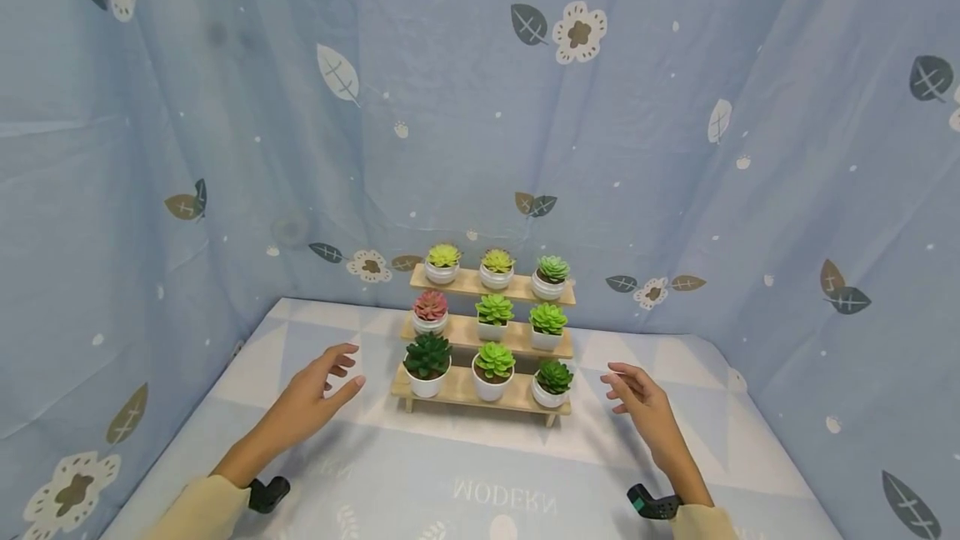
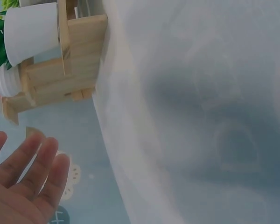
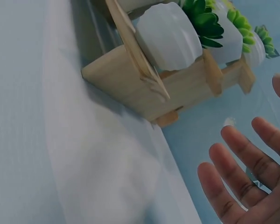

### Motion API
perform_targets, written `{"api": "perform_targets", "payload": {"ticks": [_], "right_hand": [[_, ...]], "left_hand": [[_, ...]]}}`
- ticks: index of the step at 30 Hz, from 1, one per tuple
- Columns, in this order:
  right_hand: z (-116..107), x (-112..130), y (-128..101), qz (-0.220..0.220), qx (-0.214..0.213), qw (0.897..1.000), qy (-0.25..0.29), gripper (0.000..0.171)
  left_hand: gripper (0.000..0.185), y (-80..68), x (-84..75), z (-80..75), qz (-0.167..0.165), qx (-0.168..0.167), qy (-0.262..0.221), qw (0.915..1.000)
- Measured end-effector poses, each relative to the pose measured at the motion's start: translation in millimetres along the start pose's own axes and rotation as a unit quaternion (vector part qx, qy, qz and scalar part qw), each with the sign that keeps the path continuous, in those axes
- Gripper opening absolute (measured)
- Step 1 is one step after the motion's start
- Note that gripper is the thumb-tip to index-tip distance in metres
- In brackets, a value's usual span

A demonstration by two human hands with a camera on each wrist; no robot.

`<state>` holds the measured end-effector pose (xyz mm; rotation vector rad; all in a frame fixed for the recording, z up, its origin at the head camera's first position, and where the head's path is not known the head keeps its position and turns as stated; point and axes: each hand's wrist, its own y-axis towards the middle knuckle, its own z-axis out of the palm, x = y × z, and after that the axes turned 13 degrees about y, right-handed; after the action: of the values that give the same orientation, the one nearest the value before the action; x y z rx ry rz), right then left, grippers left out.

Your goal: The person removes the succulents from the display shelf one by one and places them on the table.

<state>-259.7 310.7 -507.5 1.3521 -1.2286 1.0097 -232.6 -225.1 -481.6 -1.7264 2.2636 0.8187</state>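
A three-tier wooden stand (image 1: 480, 390) holds several small potted succulents in white pots, three to a tier. On the bottom tier are a dark green succulent (image 1: 427, 357), a bright green one (image 1: 494, 363) and a smaller dark green one (image 1: 553, 377). The middle tier has a red succulent (image 1: 431, 307) at its left end. My left hand (image 1: 318, 386) hovers left of the stand, fingers loosely bent and holding nothing. To the right of the stand, my right hand (image 1: 641, 402) is likewise empty, its fingers relaxed. Both wrist views show spread fingers apart from the stand.
A pale patterned cloth (image 1: 420, 473) covers the table under the stand. Blue curtains (image 1: 465, 107) with leaf and flower prints hang behind and on both sides. Each wrist wears a black strapped device, such as the left one (image 1: 268, 494).
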Motion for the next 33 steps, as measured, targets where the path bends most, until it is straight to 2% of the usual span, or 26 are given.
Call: {"api": "perform_targets", "payload": {"ticks": [11, 21, 27, 33], "right_hand": [[25.2, -11.4, 27.2, 0.016, 0.037, 0.997, 0.061, 0.058], [40.5, -16.9, 43.0, 0.001, 0.030, 0.993, 0.117, 0.053], [46.9, -19.9, 52.8, -0.006, 0.028, 0.991, 0.127, 0.052], [53.0, -20.2, 62.8, -0.003, 0.032, 0.992, 0.119, 0.049]], "left_hand": [[0.056, 0.1, -4.9, 14.6, -0.008, -0.009, -0.015, 0.9998], [0.056, 9.4, -18.7, 26.4, -0.006, -0.008, -0.047, 0.9988], [0.054, 14.8, -25.6, 30.8, -0.004, -0.005, -0.064, 0.9980], [0.057, 15.9, -28.9, 35.0, -0.010, 0.007, -0.061, 0.9981]]}}
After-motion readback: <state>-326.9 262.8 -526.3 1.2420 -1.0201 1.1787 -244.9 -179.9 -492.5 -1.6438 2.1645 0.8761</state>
